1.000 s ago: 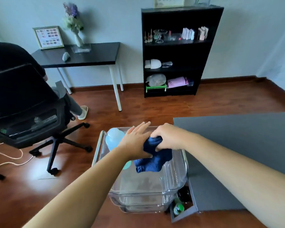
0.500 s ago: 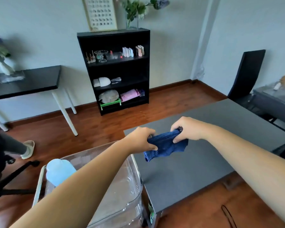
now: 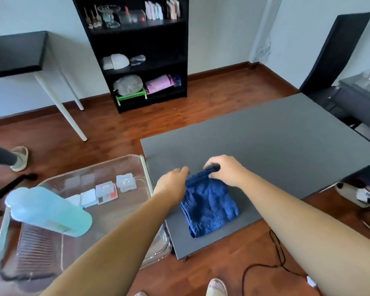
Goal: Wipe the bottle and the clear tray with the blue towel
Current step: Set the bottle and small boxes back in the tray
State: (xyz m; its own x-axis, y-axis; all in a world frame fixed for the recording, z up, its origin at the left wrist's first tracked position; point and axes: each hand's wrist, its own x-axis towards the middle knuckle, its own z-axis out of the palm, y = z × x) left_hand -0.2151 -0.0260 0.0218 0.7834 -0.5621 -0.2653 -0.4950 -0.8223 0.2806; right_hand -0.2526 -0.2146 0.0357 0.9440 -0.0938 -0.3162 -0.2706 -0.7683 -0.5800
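The blue towel (image 3: 208, 205) lies folded on the near left corner of the grey table (image 3: 276, 144). My right hand (image 3: 224, 170) pinches the towel's far edge. My left hand (image 3: 175, 182) rests at the towel's far left corner, fingers curled on its edge. The light blue bottle (image 3: 47, 210) stands on the clear tray (image 3: 107, 212) of a cart to the left of the table, apart from both hands. Small clear boxes show through the tray from a lower level.
A black bookshelf (image 3: 137, 50) stands against the far wall. A black desk (image 3: 15, 52) with white legs is at the far left. Another person's leg and slipper (image 3: 19, 158) are at the left edge. A black cable (image 3: 271, 259) lies on the wooden floor.
Both hands carried the towel from over the clear tray rightward to the grey table and laid it flat there. The view swung right and down.
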